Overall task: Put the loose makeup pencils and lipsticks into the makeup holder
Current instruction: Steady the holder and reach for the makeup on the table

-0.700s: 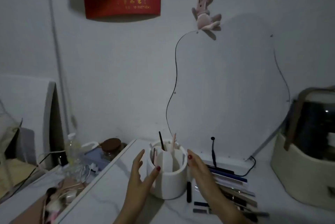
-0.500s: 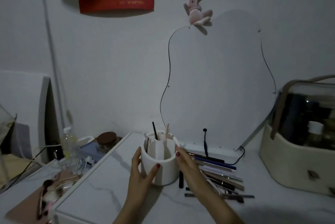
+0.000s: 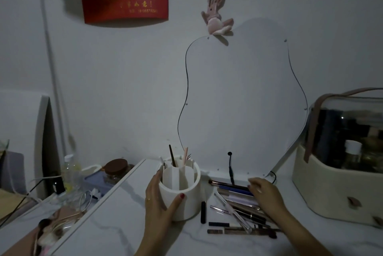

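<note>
Left hand [image 3: 160, 199] wrapped round holder [image 3: 182, 193]; right hand [image 3: 266, 192] open over pencils [image 3: 238, 204], nothing held. I'd pinch one next.

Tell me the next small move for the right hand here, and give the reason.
Probably lower the right hand and close its fingers on one pencil from the loose pile. It hovers open over the pile, holding nothing, while the left hand grips the white makeup holder just left of the pile.
</note>
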